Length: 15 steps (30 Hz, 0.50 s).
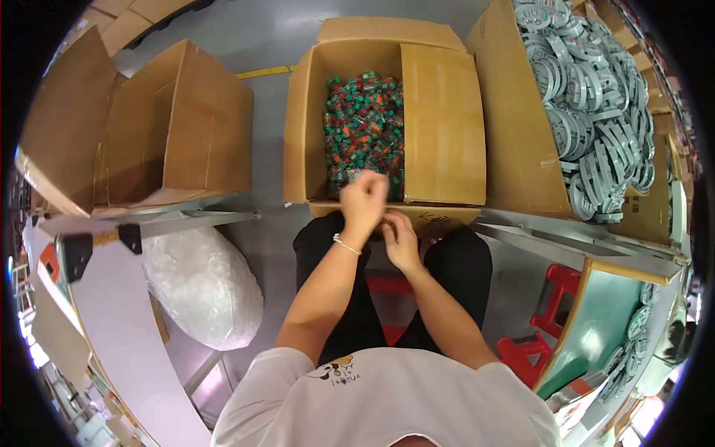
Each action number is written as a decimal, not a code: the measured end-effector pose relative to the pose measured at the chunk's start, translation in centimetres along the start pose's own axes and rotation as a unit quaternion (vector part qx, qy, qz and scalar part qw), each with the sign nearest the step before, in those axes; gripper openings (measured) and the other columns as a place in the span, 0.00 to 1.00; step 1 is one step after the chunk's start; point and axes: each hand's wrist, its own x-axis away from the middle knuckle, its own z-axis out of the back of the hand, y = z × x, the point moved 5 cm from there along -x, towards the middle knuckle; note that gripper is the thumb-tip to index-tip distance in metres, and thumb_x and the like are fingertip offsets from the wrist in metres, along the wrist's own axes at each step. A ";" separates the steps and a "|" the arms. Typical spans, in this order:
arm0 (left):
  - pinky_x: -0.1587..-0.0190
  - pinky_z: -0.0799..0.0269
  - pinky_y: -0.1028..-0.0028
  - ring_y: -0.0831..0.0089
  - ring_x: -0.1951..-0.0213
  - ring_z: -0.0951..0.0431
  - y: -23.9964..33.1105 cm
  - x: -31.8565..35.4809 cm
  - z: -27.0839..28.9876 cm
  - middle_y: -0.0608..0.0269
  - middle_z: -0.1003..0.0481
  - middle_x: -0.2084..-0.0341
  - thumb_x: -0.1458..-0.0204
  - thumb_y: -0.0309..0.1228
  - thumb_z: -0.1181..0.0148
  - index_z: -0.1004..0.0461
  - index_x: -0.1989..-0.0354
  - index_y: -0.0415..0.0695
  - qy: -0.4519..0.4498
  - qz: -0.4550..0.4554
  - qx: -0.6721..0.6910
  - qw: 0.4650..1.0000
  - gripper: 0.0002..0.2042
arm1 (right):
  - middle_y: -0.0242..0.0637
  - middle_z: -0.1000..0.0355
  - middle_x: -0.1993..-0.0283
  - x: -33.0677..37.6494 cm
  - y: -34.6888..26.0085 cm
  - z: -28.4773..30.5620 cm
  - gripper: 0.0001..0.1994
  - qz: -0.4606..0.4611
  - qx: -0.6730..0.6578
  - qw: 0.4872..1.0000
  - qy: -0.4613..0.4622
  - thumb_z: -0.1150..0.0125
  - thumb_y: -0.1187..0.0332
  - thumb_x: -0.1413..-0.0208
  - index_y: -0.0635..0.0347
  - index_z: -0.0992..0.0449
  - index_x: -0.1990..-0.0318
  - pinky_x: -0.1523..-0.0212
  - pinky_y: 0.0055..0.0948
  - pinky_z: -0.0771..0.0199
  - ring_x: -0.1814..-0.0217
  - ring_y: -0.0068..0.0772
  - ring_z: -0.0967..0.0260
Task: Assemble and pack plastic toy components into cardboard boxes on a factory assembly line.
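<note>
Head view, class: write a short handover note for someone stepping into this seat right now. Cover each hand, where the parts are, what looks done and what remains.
Left hand: raised at the near edge of the open cardboard box, fingers curled; what it holds is too small to tell.
Right hand: just below it, fingers pinched toward the left hand.
Parts: small green and orange pieces fill the box's left half.
Side box of grey rings on the right.
Done: cannot tell.
Left: the box still holds many pieces.

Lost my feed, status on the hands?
Left hand and right hand together at the middle carton's near edge. Green-orange small parts inside. Grip unclear. Nothing blocking.
</note>
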 end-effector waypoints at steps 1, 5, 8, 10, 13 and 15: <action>0.74 0.34 0.78 0.82 0.79 0.30 -1.9 -1.1 1.0 0.68 0.27 0.82 0.46 0.27 0.42 0.23 0.71 0.40 0.059 0.039 -0.009 0.997 0.05 | 0.49 0.32 0.43 -1.2 -0.7 -0.9 0.13 0.084 0.034 0.995 0.028 0.45 0.64 0.38 0.62 0.27 0.50 0.43 0.47 0.34 0.44 0.51 0.32; 0.75 0.36 0.79 0.82 0.79 0.32 -5.4 -2.3 -1.3 0.71 0.29 0.81 0.45 0.29 0.43 0.23 0.70 0.42 0.059 0.353 0.303 0.883 0.06 | 0.46 0.35 0.39 -2.5 -0.7 -4.7 0.15 0.194 0.313 0.930 0.016 0.43 0.65 0.42 0.61 0.27 0.50 0.43 0.55 0.38 0.39 0.51 0.37; 0.75 0.37 0.79 0.82 0.79 0.33 -4.1 -3.3 -1.4 0.71 0.30 0.80 0.45 0.30 0.42 0.23 0.70 0.44 0.031 0.330 0.288 0.898 0.05 | 0.46 0.34 0.38 -2.4 -1.2 -6.4 0.19 0.134 0.295 0.944 -0.054 0.42 0.63 0.45 0.60 0.29 0.47 0.43 0.57 0.39 0.36 0.49 0.40; 0.75 0.37 0.79 0.82 0.79 0.33 -3.6 -3.2 -1.7 0.71 0.30 0.80 0.45 0.31 0.42 0.23 0.70 0.45 0.019 0.325 0.281 0.903 0.05 | 0.45 0.34 0.38 -2.3 -1.0 -6.6 0.22 0.101 0.287 0.948 -0.095 0.41 0.63 0.47 0.60 0.30 0.45 0.43 0.58 0.40 0.34 0.48 0.41; 0.72 0.37 0.81 0.82 0.77 0.33 -3.3 -3.7 -3.1 0.72 0.30 0.80 0.45 0.30 0.43 0.23 0.70 0.45 -0.007 0.313 0.288 0.905 0.05 | 0.43 0.34 0.39 -5.3 0.0 -5.9 0.26 0.072 0.245 0.956 -0.146 0.40 0.60 0.50 0.60 0.31 0.44 0.44 0.56 0.41 0.34 0.45 0.41; 0.72 0.37 0.81 0.82 0.77 0.33 -3.9 -3.6 -3.6 0.72 0.30 0.80 0.45 0.30 0.43 0.23 0.71 0.45 -0.006 0.314 0.284 0.906 0.05 | 0.44 0.35 0.37 -6.9 -0.9 -5.9 0.27 0.036 0.266 0.944 -0.193 0.40 0.60 0.50 0.60 0.31 0.42 0.43 0.55 0.41 0.33 0.45 0.42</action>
